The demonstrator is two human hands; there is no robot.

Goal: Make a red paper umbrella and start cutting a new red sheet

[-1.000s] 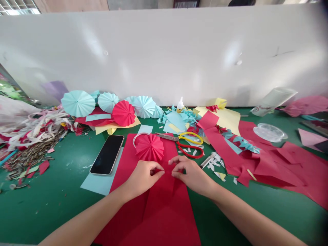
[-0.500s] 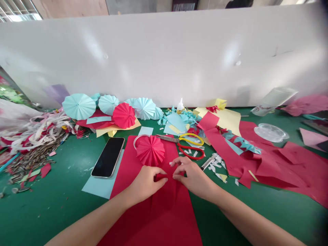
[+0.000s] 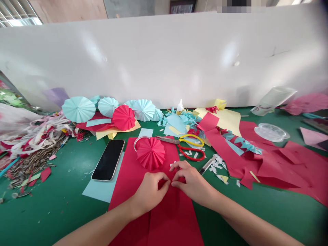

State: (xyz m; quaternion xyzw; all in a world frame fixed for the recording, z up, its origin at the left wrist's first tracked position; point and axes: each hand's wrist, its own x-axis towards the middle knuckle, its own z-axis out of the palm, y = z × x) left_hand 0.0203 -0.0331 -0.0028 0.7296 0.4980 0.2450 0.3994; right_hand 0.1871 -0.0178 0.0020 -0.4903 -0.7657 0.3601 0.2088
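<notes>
My left hand [image 3: 153, 189] and my right hand [image 3: 191, 180] meet at the fingertips above a large sheet of red paper [image 3: 176, 218]. Both are pinched closed, and whatever lies between the fingers is too small to make out. Just beyond them a pleated red paper rosette [image 3: 151, 153] rests on the sheet, partly over a white ring [image 3: 135, 143]. Scissors [image 3: 191, 140] with one yellow and one red handle lie spread behind my right hand. Beside that hand is a utility knife [image 3: 207, 165] among white paper scraps [image 3: 217, 164].
A phone [image 3: 108, 160] lies on light-blue paper [image 3: 96, 191] at left. Blue rosettes [image 3: 78, 109] and a glue bottle [image 3: 180, 105] line the white partition [image 3: 164, 61]. Cut red paper [image 3: 276, 171] spreads over the right; a pile of ribbons and metal bits [image 3: 38, 147] covers the far left.
My hands have come closer together, and their fingertips now meet. The left hand has shifted slightly to the right. The view has tilted a little; the rosette and scissors stay in place.
</notes>
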